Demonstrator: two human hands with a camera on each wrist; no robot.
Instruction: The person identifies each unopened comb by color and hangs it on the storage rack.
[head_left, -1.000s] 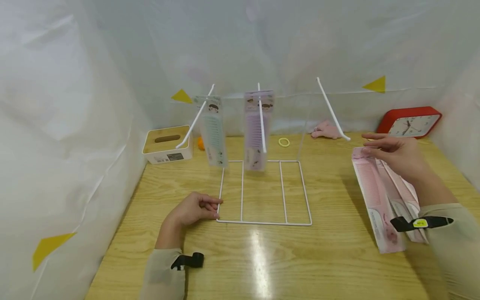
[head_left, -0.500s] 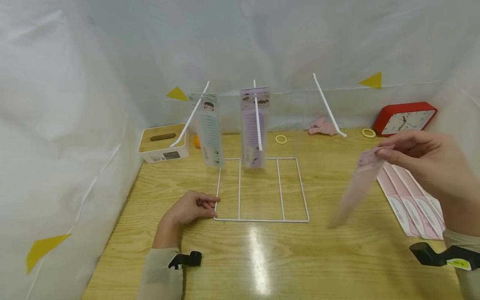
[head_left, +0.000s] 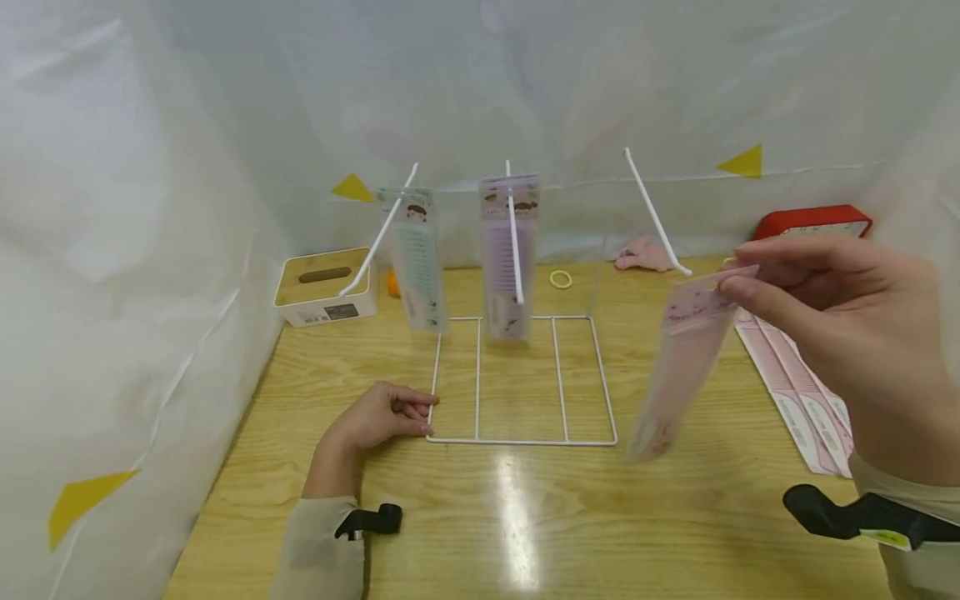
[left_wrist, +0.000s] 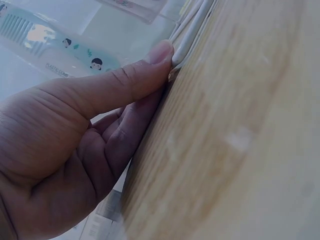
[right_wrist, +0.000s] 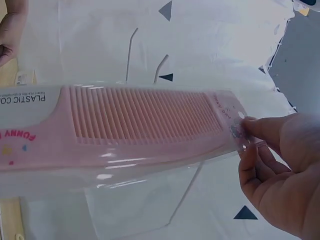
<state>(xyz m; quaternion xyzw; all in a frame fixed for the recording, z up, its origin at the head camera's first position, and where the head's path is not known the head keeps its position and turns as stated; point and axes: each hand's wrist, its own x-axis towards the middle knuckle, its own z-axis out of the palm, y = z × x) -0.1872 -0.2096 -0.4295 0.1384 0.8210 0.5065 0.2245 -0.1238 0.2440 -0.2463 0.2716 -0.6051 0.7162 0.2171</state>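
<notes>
My right hand [head_left: 855, 333] pinches the top end of a packaged pink comb [head_left: 682, 358], which hangs tilted below the fingertips. The right wrist view shows its teeth through the clear sleeve, thumb and fingers at the header. The white wire rack [head_left: 525, 442] stands mid-table; my left hand [head_left: 382, 417] holds its front-left base corner, thumb on the wire [left_wrist: 187, 42]. A packaged green comb [head_left: 422, 275] hangs on the left hook, and packaged purple combs [head_left: 495, 292] hang on the middle hook. Just left of my right hand, the bare right hook [head_left: 655, 212] juts forward.
Several packaged pink combs [head_left: 795, 400] lie overlapping at the right, partly behind my right hand. Along the back are a tissue box [head_left: 360, 304], an orange object [head_left: 393, 284], a yellow ring [head_left: 561, 279], a pink plush toy [head_left: 643, 253] and a red clock [head_left: 810, 218].
My right hand laid the fanned pink combs down on the right and kept one. That one has swung up and moved left toward the right hook. The left hand stays on the rack.
</notes>
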